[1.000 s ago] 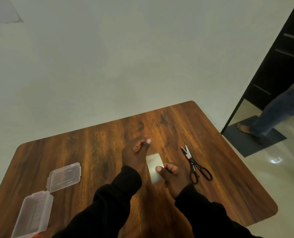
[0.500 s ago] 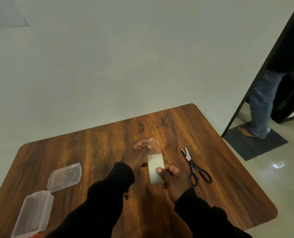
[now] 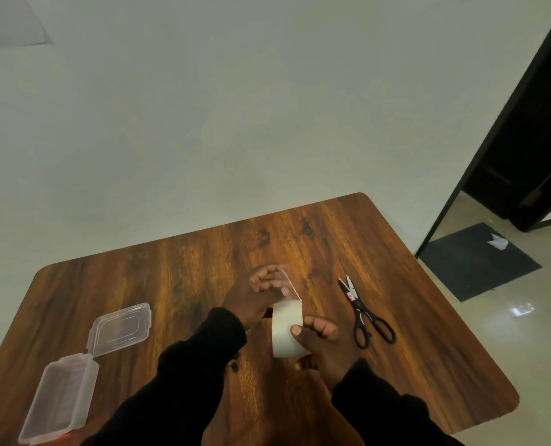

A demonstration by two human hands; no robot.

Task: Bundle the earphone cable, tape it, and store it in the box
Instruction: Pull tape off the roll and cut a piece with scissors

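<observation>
Tape roll (image 3: 286, 328) above wooden table (image 3: 171, 284)

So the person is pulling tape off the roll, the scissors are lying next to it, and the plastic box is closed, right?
Not quite. The head view shows the plastic box open, its lid flipped back flat on the table. The rest is right: the left hand pulls tape off the roll held by the right hand, and the scissors lie beside it.

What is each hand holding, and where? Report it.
Right hand grips the white tape roll by its side; left hand pinches its clear pulled-out end.
</observation>
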